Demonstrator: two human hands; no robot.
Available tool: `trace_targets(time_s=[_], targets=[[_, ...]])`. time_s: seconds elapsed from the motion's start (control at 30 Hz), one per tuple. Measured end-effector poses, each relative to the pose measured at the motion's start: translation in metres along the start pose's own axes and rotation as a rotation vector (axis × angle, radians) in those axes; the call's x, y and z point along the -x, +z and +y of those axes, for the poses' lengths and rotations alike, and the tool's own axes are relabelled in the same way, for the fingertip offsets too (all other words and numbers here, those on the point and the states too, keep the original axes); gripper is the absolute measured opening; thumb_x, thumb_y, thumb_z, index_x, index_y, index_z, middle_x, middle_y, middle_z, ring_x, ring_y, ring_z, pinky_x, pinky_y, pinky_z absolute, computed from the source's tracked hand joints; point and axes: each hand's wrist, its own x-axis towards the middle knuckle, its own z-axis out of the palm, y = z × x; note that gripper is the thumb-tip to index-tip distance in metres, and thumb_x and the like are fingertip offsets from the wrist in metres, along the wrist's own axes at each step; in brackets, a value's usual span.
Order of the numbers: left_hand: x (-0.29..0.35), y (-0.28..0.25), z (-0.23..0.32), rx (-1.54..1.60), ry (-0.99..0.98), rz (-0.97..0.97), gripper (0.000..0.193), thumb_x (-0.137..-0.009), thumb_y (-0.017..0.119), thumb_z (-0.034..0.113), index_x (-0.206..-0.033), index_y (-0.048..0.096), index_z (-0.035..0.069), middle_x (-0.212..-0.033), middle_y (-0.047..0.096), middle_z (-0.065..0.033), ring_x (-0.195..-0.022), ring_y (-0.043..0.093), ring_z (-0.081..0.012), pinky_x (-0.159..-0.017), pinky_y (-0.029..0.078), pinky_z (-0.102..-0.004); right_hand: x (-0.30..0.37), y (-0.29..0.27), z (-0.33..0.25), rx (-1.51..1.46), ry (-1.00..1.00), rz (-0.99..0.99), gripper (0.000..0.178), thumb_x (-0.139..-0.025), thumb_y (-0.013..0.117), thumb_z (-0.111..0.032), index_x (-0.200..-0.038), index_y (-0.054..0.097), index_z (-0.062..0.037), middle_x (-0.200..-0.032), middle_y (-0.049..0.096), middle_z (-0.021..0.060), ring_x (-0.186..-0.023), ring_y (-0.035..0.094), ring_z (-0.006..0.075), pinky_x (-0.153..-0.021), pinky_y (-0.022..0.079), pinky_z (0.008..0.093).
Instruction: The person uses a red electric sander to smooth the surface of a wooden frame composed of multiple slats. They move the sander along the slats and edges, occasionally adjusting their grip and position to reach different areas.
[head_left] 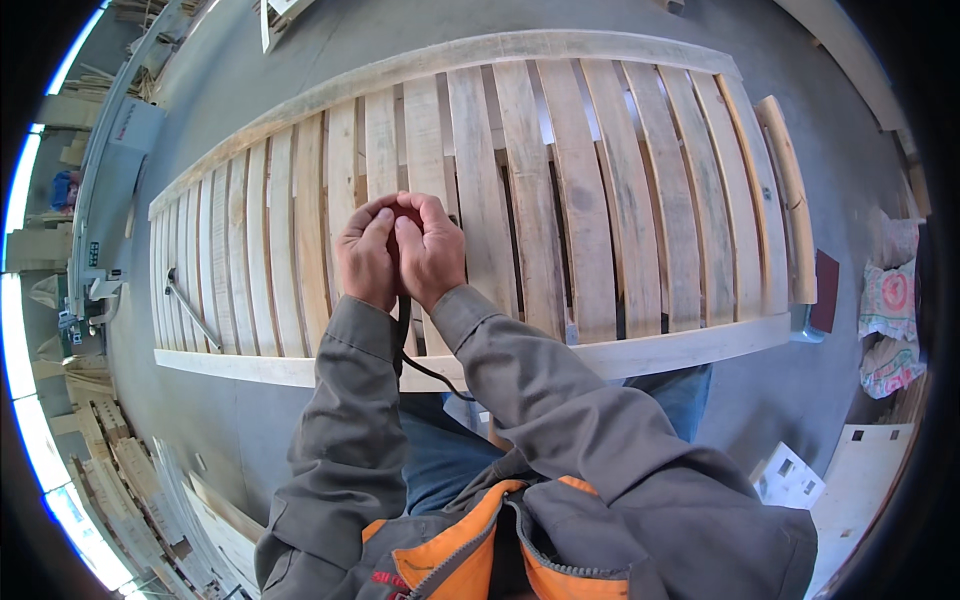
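Observation:
My left hand point(368, 255) and my right hand point(431, 250) meet above the middle of a slatted wooden frame point(480, 160). Both have curled fingers and raised thumbs side by side, with the fingertips touching. Whatever sits between them is hidden by the fingers. From between my wrists a black cord point(430, 373) runs down past the frame's near rail and bends toward my right sleeve. Farther left, a hammer point(192, 310) lies across the pale slats, its head away from me.
A loose wooden strip point(790, 200) lies along the frame's right end, near a dark red panel point(824, 290). Printed sacks point(888, 300) stand at the far right. On the left are a long grey machine point(110, 190) and stacked boards point(125, 480).

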Motion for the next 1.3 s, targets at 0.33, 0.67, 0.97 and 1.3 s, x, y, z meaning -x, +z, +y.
trace_targets(time_s=[0.33,0.67,0.97,1.3], targets=[[-0.043,0.015,0.004,-0.010,0.028,-0.040,0.027,-0.105,0.057,0.009,-0.124,0.072,-0.005,-0.115,0.076,-0.0144,-0.103,0.072,-0.0214,-0.093,0.059,-0.0322,-0.044,0.006,0.005,0.009,-0.007,0.050,0.024,-0.100,0.061,-0.005,-0.124,0.066,0.0000,-0.111,0.076,0.0139,-0.100,0.073,0.0193,-0.091,0.059,0.0346],[-0.079,0.022,0.010,-0.050,0.042,-0.021,0.026,-0.105,0.058,0.008,-0.125,0.072,-0.004,-0.117,0.075,-0.0149,-0.105,0.072,-0.0214,-0.094,0.058,-0.0318,-0.081,0.011,-0.002,-0.057,0.009,0.044,0.023,-0.098,0.062,-0.005,-0.120,0.066,-0.0004,-0.106,0.077,0.0148,-0.097,0.074,0.0212,-0.088,0.059,0.0344],[-0.116,0.032,0.018,-0.039,0.069,-0.012,0.027,-0.104,0.059,0.009,-0.122,0.072,-0.005,-0.113,0.075,-0.0143,-0.102,0.071,-0.0212,-0.091,0.059,-0.0314,-0.119,0.024,0.004,-0.067,-0.033,0.089,0.018,-0.097,0.064,-0.010,-0.110,0.067,0.0009,-0.095,0.077,0.0199,-0.089,0.074,0.0359,-0.086,0.056,0.0437],[-0.160,0.034,0.023,-0.088,0.112,0.004,0.027,-0.105,0.059,0.010,-0.124,0.072,-0.004,-0.117,0.075,-0.0141,-0.106,0.071,-0.0216,-0.095,0.057,-0.0320,-0.161,0.036,0.006,-0.080,-0.031,0.081,0.016,-0.096,0.063,-0.012,-0.105,0.067,0.0012,-0.091,0.075,0.0243,-0.090,0.075,0.0403,-0.080,0.058,0.0458]])
